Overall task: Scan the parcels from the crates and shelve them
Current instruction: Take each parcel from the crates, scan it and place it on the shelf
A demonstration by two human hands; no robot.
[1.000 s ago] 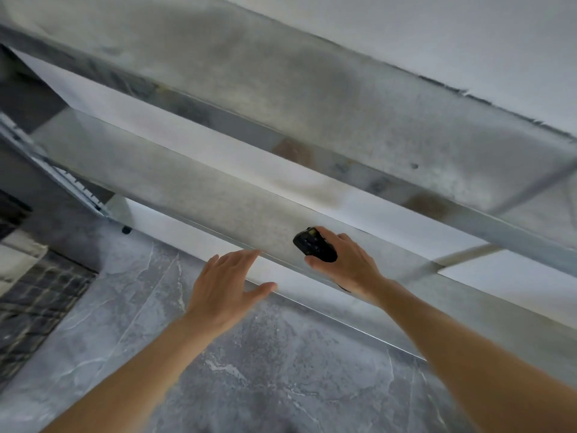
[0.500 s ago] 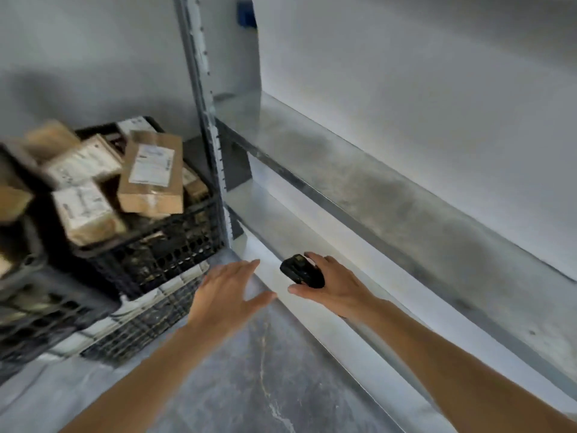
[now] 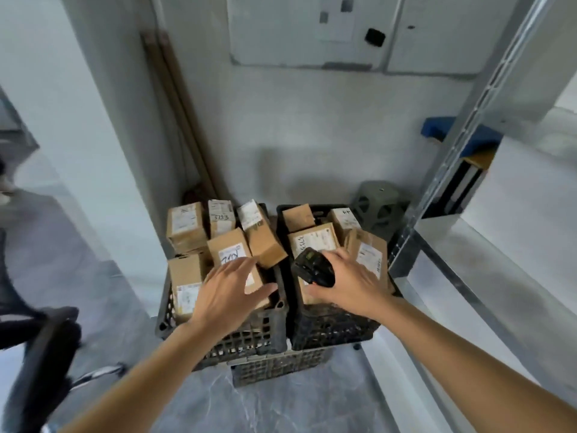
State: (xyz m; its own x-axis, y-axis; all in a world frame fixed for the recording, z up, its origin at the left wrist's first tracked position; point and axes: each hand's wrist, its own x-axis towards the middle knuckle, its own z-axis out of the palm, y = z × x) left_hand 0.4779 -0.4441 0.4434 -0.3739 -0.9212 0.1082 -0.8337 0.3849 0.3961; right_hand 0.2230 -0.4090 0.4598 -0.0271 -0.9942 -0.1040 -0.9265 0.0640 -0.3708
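Observation:
Two black plastic crates stand side by side against the wall, the left crate (image 3: pixel 265 331) and the right crate (image 3: pixel 331 326), both piled with several brown cardboard parcels bearing white labels. My left hand (image 3: pixel 228 292) hovers with fingers spread over a labelled parcel (image 3: pixel 229 250) in the left crate; whether it touches the box is unclear. My right hand (image 3: pixel 349 284) grips a black handheld scanner (image 3: pixel 312 268) above the parcels (image 3: pixel 313 240) of the right crate.
A metal shelf upright (image 3: pixel 452 157) and bare metal shelves (image 3: pixel 487 264) stand at the right. A third grey crate (image 3: pixel 281 367) lies under the two. A green stool (image 3: pixel 379 206) sits behind the right crate, a dark chair (image 3: pixel 40 348) at the left.
My view swung left from the metal shelves to the crates. Both hands moved with it and are now over the parcels, with the scanner still in my right hand.

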